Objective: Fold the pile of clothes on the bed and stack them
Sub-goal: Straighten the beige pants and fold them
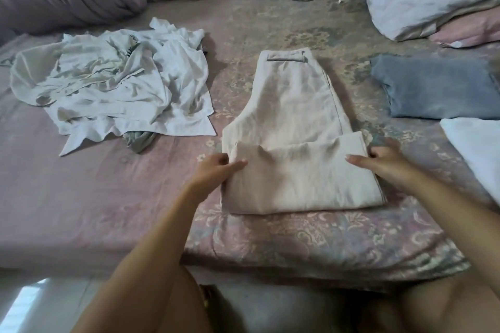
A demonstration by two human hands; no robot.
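Bed w/ floral cover [311, 246], beige trousers [295, 121] mid-fold near its front edge.

Trousers lay w/ long axis running front-to-back, waistband toward the headboard end, leg ends doubled up over the near part; both hands sat at that flap's corners. Left hand [213, 170] pinched the left corner, thumb on top; right hand [378, 161] gripped the right corner, fingers curled round the edge. Unfolded white pile [116, 86] lay toward the left edge; folded blue garment [435, 89] toward the right edge.
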